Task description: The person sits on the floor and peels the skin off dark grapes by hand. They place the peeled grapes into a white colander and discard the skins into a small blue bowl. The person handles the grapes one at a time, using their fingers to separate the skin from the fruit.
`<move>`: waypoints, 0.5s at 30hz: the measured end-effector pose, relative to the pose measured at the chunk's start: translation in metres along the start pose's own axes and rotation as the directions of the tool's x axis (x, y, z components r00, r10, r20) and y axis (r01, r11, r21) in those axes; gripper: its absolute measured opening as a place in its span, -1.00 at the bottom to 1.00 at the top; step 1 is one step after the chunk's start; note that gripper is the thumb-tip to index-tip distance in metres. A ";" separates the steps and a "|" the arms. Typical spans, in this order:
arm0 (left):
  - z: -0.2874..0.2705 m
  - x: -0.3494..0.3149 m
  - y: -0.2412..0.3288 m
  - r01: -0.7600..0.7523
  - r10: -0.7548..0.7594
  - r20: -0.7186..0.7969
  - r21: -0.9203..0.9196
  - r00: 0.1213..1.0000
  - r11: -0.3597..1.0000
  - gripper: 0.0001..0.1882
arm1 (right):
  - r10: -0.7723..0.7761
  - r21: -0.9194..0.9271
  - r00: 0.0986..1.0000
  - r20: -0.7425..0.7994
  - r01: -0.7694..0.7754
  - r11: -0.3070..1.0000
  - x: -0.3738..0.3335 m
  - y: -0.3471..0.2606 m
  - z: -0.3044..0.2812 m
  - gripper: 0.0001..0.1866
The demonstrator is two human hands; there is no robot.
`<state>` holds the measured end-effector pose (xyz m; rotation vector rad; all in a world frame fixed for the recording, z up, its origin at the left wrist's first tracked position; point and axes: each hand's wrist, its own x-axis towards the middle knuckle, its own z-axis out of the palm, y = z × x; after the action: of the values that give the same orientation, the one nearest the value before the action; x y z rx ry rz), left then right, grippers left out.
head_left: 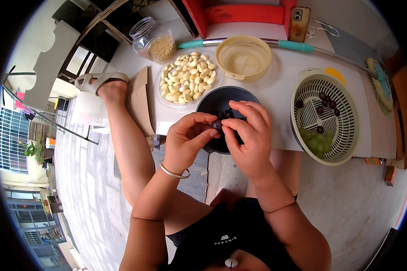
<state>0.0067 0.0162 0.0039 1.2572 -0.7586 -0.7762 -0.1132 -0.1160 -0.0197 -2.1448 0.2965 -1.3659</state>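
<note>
Over a dark grey bowl [230, 92], my two hands meet around a dark purple grape [217, 124]. Thumb and forefinger of my left hand [190, 133] pinch it from the left; a bangle circles that wrist. From the right, the closed thumb and forefinger of my right hand [252, 140] press against the same grape, while its other fingers curl above. More dark pieces lie inside the bowl, partly hidden by my fingers. To the right, a pale oval colander [298, 131] contains a bunch of green grapes [319, 142] and several loose dark grapes [332, 104].
Left of the bowl is a clear dish of peeled garlic cloves [185, 77]. Behind stand a cream basket [244, 74], a clear jar [160, 47] and a phone [299, 25]. A pole with teal grips [296, 46] crosses the table. Folded cardboard [139, 99] leans at the left edge.
</note>
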 end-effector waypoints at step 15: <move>0.001 0.003 0.002 0.139 -0.108 0.167 -0.183 0.980 0.973 -0.72 | 0.093 0.090 0.995 -0.017 -0.092 0.992 -0.004 0.004 -0.010 -0.79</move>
<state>0.0081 0.0135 0.0064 1.0837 -0.7161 -1.0358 -0.1232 -0.1209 -0.0221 -2.0191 0.3328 -1.3257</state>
